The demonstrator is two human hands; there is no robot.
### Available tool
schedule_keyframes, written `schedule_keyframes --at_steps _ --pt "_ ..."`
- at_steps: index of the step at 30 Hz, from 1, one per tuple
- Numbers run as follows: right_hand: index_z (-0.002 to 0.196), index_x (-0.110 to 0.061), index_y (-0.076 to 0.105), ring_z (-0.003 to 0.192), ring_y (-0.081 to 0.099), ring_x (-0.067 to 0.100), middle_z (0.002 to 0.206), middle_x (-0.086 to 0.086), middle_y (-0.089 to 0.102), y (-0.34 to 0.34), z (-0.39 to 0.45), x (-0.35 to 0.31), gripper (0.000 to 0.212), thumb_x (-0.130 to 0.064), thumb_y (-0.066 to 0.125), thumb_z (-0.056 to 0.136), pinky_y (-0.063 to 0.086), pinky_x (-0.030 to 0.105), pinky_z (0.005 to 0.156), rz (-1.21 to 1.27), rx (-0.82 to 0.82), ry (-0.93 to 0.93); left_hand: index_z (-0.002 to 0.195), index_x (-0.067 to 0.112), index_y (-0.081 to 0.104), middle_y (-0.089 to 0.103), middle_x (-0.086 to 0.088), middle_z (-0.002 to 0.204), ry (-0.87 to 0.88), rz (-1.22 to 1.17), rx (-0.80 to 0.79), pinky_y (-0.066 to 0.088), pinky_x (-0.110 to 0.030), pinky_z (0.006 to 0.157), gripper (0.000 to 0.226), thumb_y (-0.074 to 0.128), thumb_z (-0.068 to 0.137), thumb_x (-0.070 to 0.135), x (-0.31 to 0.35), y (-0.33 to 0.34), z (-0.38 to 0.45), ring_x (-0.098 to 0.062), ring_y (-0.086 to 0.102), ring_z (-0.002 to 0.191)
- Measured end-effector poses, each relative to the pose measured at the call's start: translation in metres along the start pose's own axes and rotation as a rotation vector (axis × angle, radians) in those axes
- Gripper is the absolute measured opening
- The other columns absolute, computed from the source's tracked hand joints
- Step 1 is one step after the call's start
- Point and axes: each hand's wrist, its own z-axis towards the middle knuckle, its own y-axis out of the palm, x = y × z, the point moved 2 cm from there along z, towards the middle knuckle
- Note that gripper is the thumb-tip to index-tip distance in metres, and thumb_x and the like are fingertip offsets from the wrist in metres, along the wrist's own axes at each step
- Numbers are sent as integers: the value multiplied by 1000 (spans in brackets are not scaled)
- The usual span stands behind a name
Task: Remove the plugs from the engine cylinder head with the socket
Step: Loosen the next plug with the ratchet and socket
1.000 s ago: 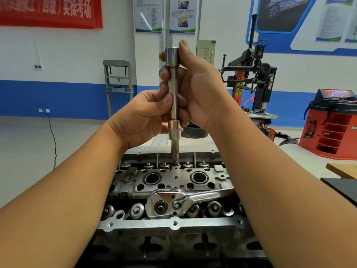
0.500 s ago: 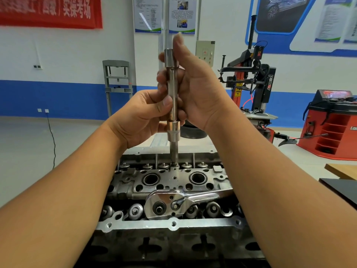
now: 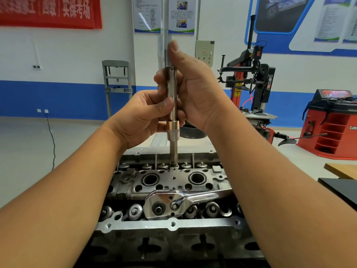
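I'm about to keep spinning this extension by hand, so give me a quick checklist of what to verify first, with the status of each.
1. Extension bar upright over the cylinder head: ok, it stands about vertical.
2. Both hands on the bar: ok, left hand pinches the shaft, right hand wraps the upper part.
3. Socket joined to the bar: ok, no gap shows.
4. Tip seated on the plug: cannot tell, the joint is too small to read.
5. Ratchet clear of the bar: ok, it lies on the head, nearer the camera, apart from the bar.
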Motion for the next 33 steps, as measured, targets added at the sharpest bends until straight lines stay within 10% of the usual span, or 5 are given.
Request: schedule_keyframes --at_steps 15,22,28,33 --pt "106 -7 57 66 60 22 80 7 72 -1 1 1 41 -48 57 100 46 35 64 -3 -18 -6 91 16 80 77 -7 88 24 30 -5 62 -35 77 40 96 65 42 0 1 1 -21 76 83" --pt "103 -7 62 63 61 23 82 11 73 1 1 1 39 -42 45 109 46 24 44 92 -50 9 108 10 76 78 -11 96 -10 -97 -77 63 -44 81 41 87 80 38 3 -2 -2 -29 77 90" --pt "96 -12 58 65 60 22 76 7 71 0 0 -1 29 -40 58 103 48 38 70 -5 18 -29 91 22 80 76 0 85 38 -6 20 60 -33 73 39 97 62 43 2 0 0 -14 74 79" --pt "94 -6 56 60 60 22 75 8 69 -1 2 -1 35 -38 53 107 49 26 46 55 -13 -23 112 12 76 77 -10 101 -31 -117 -134 62 -47 84 38 85 84 35 2 -1 -3 -28 76 94"
